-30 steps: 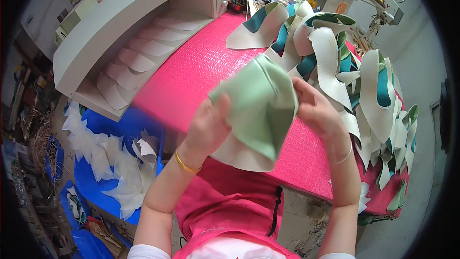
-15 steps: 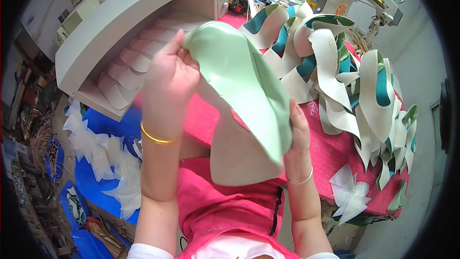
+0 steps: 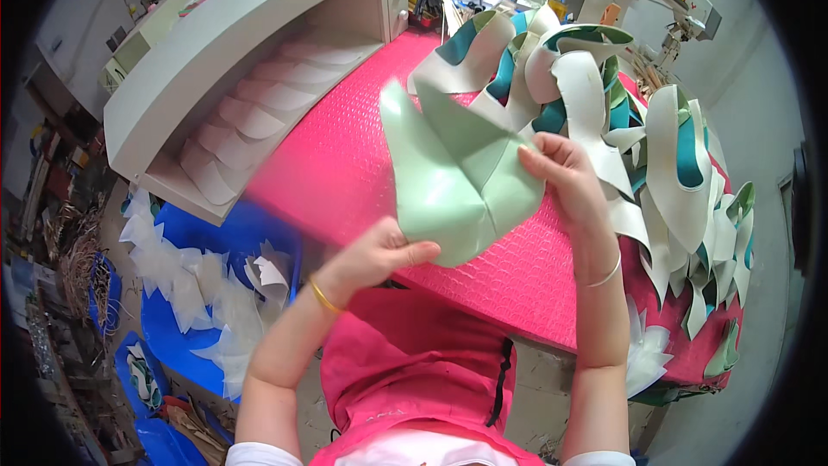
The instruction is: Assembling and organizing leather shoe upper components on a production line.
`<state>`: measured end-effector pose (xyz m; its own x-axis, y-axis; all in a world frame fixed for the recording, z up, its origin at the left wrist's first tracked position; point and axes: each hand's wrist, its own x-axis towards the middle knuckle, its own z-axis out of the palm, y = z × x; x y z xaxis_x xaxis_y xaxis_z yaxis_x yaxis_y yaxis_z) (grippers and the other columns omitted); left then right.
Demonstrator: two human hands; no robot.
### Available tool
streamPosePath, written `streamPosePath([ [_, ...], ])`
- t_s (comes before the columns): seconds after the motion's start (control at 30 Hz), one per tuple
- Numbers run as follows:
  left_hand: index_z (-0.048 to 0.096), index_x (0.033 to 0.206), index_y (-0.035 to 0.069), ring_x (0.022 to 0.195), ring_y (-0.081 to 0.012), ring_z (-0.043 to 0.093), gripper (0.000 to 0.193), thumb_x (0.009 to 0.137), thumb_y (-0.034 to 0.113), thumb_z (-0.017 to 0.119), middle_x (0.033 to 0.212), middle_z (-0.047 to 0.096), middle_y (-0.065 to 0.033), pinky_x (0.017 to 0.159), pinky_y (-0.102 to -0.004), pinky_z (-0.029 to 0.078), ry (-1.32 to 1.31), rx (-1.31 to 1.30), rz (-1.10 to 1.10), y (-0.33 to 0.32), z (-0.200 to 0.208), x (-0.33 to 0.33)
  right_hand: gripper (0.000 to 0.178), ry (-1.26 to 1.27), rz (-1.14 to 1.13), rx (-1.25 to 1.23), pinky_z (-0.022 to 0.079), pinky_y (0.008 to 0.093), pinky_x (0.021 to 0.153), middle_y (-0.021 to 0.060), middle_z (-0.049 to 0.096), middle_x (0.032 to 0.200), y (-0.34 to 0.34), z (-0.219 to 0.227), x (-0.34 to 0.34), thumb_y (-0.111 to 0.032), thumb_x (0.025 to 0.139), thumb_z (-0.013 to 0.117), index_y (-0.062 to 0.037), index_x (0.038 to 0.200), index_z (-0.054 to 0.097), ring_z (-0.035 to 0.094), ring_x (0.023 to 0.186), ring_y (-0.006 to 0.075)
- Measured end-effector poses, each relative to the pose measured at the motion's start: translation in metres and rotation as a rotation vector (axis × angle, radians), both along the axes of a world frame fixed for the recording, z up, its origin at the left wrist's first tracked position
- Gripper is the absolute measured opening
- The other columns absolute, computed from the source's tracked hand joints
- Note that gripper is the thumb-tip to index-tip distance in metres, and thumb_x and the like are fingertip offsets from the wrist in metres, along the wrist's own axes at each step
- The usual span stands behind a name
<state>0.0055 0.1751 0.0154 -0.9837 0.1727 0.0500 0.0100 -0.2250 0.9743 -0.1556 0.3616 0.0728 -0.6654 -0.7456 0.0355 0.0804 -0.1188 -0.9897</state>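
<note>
A pale green, glossy shoe upper (image 3: 453,198) is held up above the pink worktop, creased along its middle, with two pointed ends toward the far side. My left hand (image 3: 375,255) pinches its near left edge, thumb on top. On the right edge, my right hand (image 3: 565,174) grips it between thumb and fingers. Just beyond my right hand lies a heap of cream shoe uppers (image 3: 586,91) with green and teal linings, draped over one another.
A curved grey-white machine (image 3: 250,43) with two lit lamps has pale pieces (image 3: 250,112) lined up in its opening. Translucent white pieces (image 3: 185,280) fill a blue tray (image 3: 177,349) at left. The pink worktop (image 3: 336,173) spans the middle. A sewing machine (image 3: 655,0) stands far right.
My left hand has moved down toward me, and my right hand up and away. The green upper has turned and now shows more of its creased green face.
</note>
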Motion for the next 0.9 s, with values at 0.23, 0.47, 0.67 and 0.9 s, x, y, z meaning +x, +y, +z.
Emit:
streamPosePath([
  [0.23, 0.035, 0.123, 0.003, 0.104, -0.0196, 0.051, 0.044, 0.085, 0.016, 0.053, 0.115, 0.049, -0.0082, 0.086, -0.0328, 0.044, -0.344, 0.787, 0.283, 0.061, -0.051, 0.014, 0.031, 0.322, -0.062, 0.344, 0.025, 0.0183, 0.044, -0.0100, 0.041, 0.056, -0.006, -0.014, 0.024, -0.021, 0.083, 0.058, -0.0036, 0.059, 0.050, 0.034, 0.051, -0.0011],
  [0.47, 0.039, 0.121, 0.002, 0.107, -0.0244, 0.050, 0.039, 0.085, 0.012, 0.051, 0.117, 0.048, -0.0156, 0.087, -0.0350, 0.044, -0.419, 1.044, 0.179, 0.074, -0.073, 0.039, 0.025, 0.722, 0.143, 0.352, 0.032, 0.0214, 0.042, -0.0009, 0.045, 0.050, -0.003, 0.010, 0.000, -0.015, 0.076, 0.064, 0.0005, 0.059, 0.053, 0.036, 0.045, 0.0067],
  [0.67, 0.046, 0.116, 0.000, 0.090, -0.0222, 0.059, 0.032, 0.085, 0.008, 0.048, 0.104, 0.057, -0.0159, 0.076, -0.0290, 0.049, -0.620, 0.678, 0.297, 0.051, -0.074, 0.094, 0.026, 1.453, 0.532, 0.538, 0.043, 0.0296, 0.068, 0.0092, 0.057, 0.073, -0.003, 0.010, -0.001, -0.022, 0.070, 0.066, -0.0010, 0.084, 0.061, 0.054, 0.064, 0.0253],
  [0.9, 0.060, 0.092, -0.001, 0.066, -0.0144, 0.060, 0.018, 0.086, 0.013, 0.049, 0.079, 0.062, -0.0099, 0.059, -0.0220, 0.047, -0.517, 0.495, 0.469, 0.058, -0.049, 0.077, 0.025, 0.779, 0.433, 0.355, 0.046, 0.0276, 0.063, 0.0094, 0.060, 0.074, -0.019, 0.011, 0.018, -0.021, 0.080, 0.058, 0.0002, 0.092, 0.059, 0.058, 0.069, 0.0165],
])
